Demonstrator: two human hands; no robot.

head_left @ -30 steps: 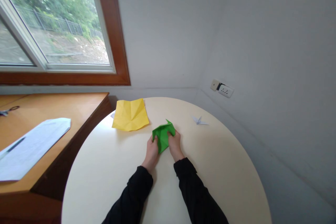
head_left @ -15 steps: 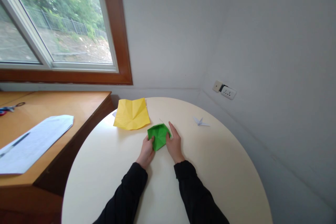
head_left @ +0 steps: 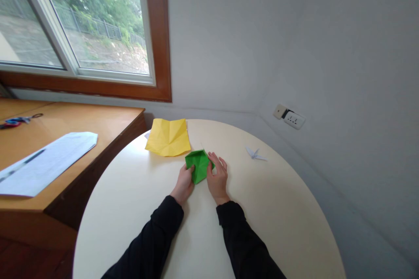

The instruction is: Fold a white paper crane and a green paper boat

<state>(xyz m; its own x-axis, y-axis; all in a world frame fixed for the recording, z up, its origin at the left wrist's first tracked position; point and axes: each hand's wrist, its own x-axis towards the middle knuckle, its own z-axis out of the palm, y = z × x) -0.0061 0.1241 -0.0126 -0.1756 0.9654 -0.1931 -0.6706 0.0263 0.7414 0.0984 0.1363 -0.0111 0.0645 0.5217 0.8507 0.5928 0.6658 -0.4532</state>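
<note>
A creased, partly folded sheet of green paper [head_left: 199, 166] is held between my hands above the round table. My left hand [head_left: 183, 183] grips its left edge, thumb on top and the other fingers hidden beneath. At the right edge, my right hand [head_left: 218, 177] pinches the paper between thumb and fingers. Just beyond, to the left, lies a yellow sheet of paper [head_left: 168, 137] with crossing creases. A small white folded paper crane [head_left: 255, 154] rests farther right.
The pale round table [head_left: 278, 226] fills the front. On the wooden desk [head_left: 121, 115] at left are white papers [head_left: 65, 157], a pen [head_left: 22, 164] and scissors [head_left: 24, 119]. A wall socket [head_left: 294, 119] sits at right, a window [head_left: 98, 22] at upper left.
The right hand's fingers have curled in from a straighter pose and now pinch the green paper's right edge. The left hand keeps its hold. The whole view has shifted slightly.
</note>
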